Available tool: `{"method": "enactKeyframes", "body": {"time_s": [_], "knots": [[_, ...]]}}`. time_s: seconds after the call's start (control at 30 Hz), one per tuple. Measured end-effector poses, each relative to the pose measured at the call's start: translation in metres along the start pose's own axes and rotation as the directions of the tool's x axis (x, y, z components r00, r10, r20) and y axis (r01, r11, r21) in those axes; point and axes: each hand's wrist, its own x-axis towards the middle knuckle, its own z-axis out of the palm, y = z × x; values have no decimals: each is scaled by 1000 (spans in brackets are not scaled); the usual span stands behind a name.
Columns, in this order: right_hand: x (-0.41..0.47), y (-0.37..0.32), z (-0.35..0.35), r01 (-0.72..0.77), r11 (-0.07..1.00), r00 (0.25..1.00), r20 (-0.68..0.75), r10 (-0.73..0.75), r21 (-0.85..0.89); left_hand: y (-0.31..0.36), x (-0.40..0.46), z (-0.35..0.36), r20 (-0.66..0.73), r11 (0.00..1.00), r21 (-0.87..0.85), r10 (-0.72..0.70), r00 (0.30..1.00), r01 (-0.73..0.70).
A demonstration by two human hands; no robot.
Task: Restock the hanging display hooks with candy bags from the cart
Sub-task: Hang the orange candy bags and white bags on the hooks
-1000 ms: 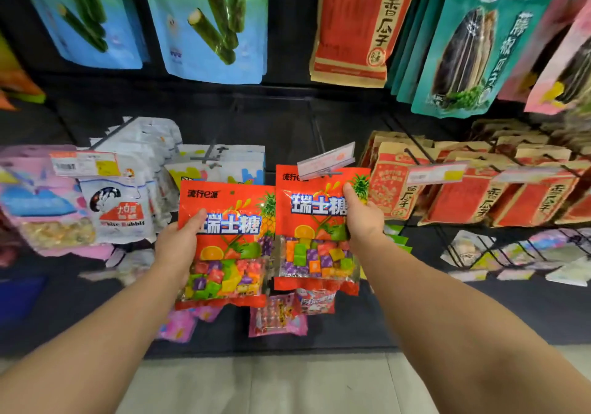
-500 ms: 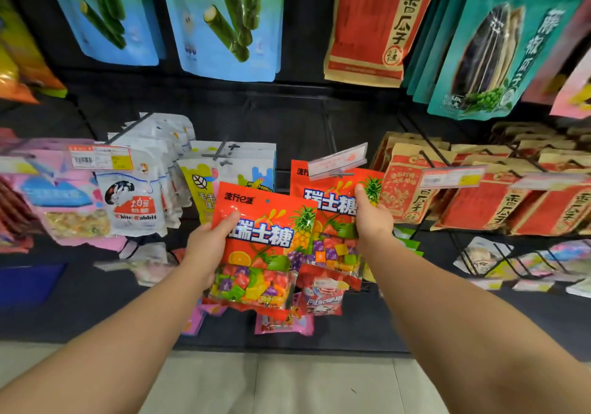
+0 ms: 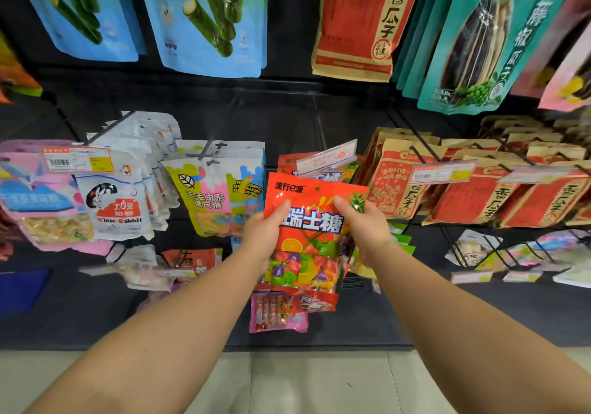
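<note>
You're gripping the orange candy bag [image 3: 315,212] with your left hand [image 3: 265,237] and right hand [image 3: 364,228] just below the hook's price tag [image 3: 326,157]; its hang hole seems unaligned, so pushing could tear it.

Glossy plastic candy bag [image 3: 315,218]; matt paper seed bags [image 3: 396,186].

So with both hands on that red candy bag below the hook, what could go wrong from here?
1. The price tag sits at the hook's tip, so the red bag could snag on it.
2. Left hand and right hand cover the bag's middle, not its top, so the top could fold against the hook.
</note>
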Motion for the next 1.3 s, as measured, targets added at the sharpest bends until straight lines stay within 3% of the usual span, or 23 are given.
{"method": "enactKeyframes", "body": {"time_s": [0.2, 0.53, 0.73, 0.9, 1.0, 1.1, 1.2, 1.3], "knots": [[12, -17, -2, 98, 995, 991, -88, -97, 1, 11, 9, 22, -7, 1000, 25, -18, 1000, 18], [27, -20, 0, 85, 996, 989, -118, -86, -16, 19, 15, 29, -35, 995, 76, -69, 997, 71], [32, -11, 4, 62, 982, 968, -229, -102, -177, 14, 21, 27, -78, 921, 389, 53, 996, -18], [18, 24, 30, -13, 954, 942, -324, -90, -301, 1, 15, -13, -78, 717, 693, 183, 980, -78], [-1, 30, 73, 190, 806, 945, -117, -304, -560, 5, 5, -56, -39, 585, 792, 334, 942, -174], [-26, 24, 134, 526, 527, 832, 275, -482, -667, 15, -8, -115, -47, 365, 922, 432, 901, -127], [-54, 17, 213, 728, 255, 673, 590, -447, -637, 26, -25, -191, -142, 264, 964, 447, 883, 21], [-95, 24, 309, 803, -2, 569, 768, -295, -596, 39, -54, -287, -286, 222, 953, 425, 859, 207]]}}
